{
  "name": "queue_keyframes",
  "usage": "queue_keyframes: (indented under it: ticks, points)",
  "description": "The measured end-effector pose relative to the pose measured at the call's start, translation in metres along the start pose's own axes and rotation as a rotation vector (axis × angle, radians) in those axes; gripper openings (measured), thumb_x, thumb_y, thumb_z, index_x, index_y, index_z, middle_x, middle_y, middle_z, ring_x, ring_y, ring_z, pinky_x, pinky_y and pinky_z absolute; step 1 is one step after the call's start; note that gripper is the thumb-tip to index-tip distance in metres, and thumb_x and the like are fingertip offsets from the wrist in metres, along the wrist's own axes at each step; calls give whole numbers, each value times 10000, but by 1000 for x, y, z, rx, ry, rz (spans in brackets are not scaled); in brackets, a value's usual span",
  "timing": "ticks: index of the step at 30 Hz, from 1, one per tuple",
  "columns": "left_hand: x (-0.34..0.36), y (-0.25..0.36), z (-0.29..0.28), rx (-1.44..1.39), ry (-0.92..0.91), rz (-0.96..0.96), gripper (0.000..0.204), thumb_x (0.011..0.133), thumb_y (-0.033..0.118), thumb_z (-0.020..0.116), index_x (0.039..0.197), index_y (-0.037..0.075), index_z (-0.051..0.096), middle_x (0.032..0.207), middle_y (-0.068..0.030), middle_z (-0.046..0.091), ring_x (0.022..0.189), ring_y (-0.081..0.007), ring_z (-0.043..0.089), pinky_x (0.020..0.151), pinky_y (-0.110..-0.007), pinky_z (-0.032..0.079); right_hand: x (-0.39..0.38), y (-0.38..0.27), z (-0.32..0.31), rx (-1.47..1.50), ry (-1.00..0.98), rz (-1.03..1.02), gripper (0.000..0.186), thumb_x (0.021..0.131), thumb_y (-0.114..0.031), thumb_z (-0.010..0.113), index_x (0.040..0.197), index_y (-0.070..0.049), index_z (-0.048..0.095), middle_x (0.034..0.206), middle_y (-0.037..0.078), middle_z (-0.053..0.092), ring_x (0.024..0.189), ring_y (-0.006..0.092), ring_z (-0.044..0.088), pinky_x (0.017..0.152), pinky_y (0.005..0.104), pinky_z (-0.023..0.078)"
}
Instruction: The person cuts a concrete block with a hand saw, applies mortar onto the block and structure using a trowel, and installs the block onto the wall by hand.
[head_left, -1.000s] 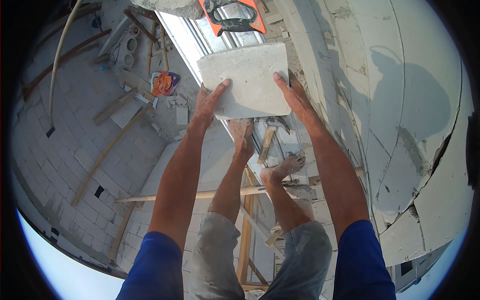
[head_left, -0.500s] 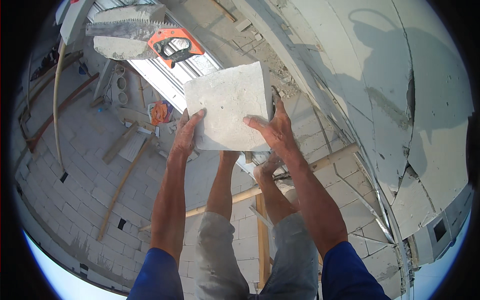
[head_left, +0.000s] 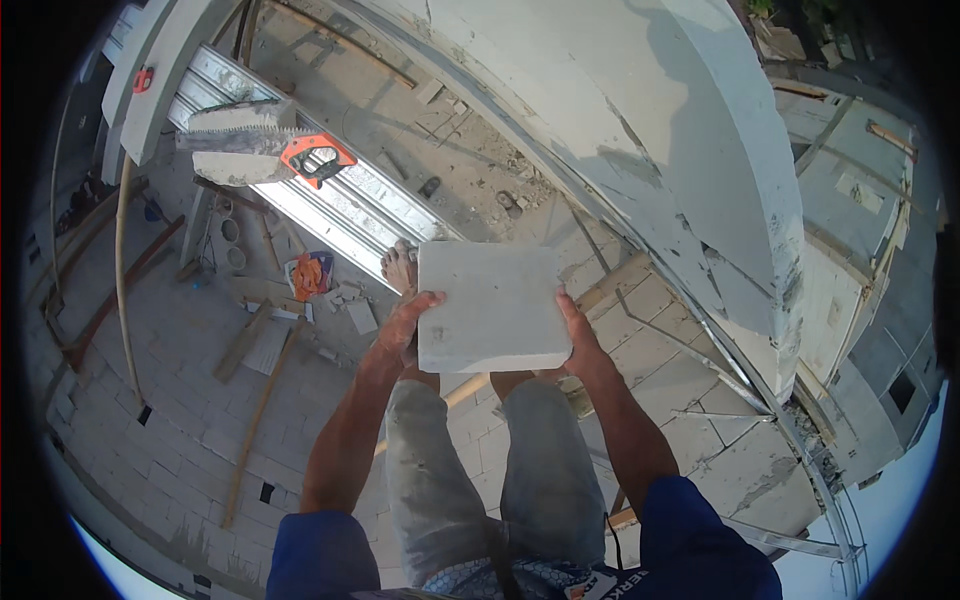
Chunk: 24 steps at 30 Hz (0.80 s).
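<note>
- While it's held by the knees (head_left: pixel 415 405), left hand (head_left: pixel 402 325) and right hand (head_left: pixel 583 338) grip the squarish masonry block (head_left: pixel 490 308) on opposite sides.
- From here, probably rigid, hefty (chippy corners, imo); mid-sides seem safest.

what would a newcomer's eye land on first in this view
Probably the pale masonry block near the middle, held at its sides between the left hand and right hand. Next, the orange-handled handsaw at upper left, lying across a rough chunk on the silvery metal plank. A bare foot also shows beyond the block's far left corner.
</note>
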<state>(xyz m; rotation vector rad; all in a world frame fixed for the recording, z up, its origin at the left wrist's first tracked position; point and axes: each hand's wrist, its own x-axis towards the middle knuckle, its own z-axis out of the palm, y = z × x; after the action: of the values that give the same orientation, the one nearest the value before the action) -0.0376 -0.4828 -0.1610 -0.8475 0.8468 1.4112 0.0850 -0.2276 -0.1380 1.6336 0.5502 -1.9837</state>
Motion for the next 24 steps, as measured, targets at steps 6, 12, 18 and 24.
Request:
queue_keyframes:
  ticks: [6, 12, 18, 24]
  points:
    - [-57, -20, 71, 128, 84, 153, 741, 754, 272, 703, 1360, 1, 375, 1208, -158, 526, 1086, -291, 573, 891, -432, 511, -56, -6, -35, 10, -48, 28, 555, 876, -433, 634, 1270, -52, 541, 1184, 102, 607, 1066, 232, 597, 891, 372, 485]
    - [-94, -16, 110, 234, 57, 119, 664, 756, 236, 698, 1318, 4, 431, 1208, -122, 535, 1102, -271, 559, 927, -422, 475, -94, -1, -54, -156, -66, -178, 575, 825, -360, 712, 1247, 7, 579, 1147, 131, 639, 1022, 251, 627, 873, 384, 499]
    - [-112, 8, 149, 395, -31, 127, 678, 759, 256, 697, 1321, -1, 415, 1213, -131, 537, 1100, -288, 562, 927, -426, 492, -89, 27, -77, -208, 84, -372, 577, 845, -410, 693, 1215, 22, 599, 1090, 125, 661, 990, 223, 637, 849, 356, 494]
    - [-104, 50, 173, 504, 22, 149, 548, 777, 179, 621, 1263, -12, 456, 1136, -132, 552, 1026, -278, 590, 845, -413, 514, -84, 114, -106, 83, 344, -688, 460, 872, -448, 618, 991, -7, 670, 906, 180, 668, 841, 273, 638, 764, 402, 467]
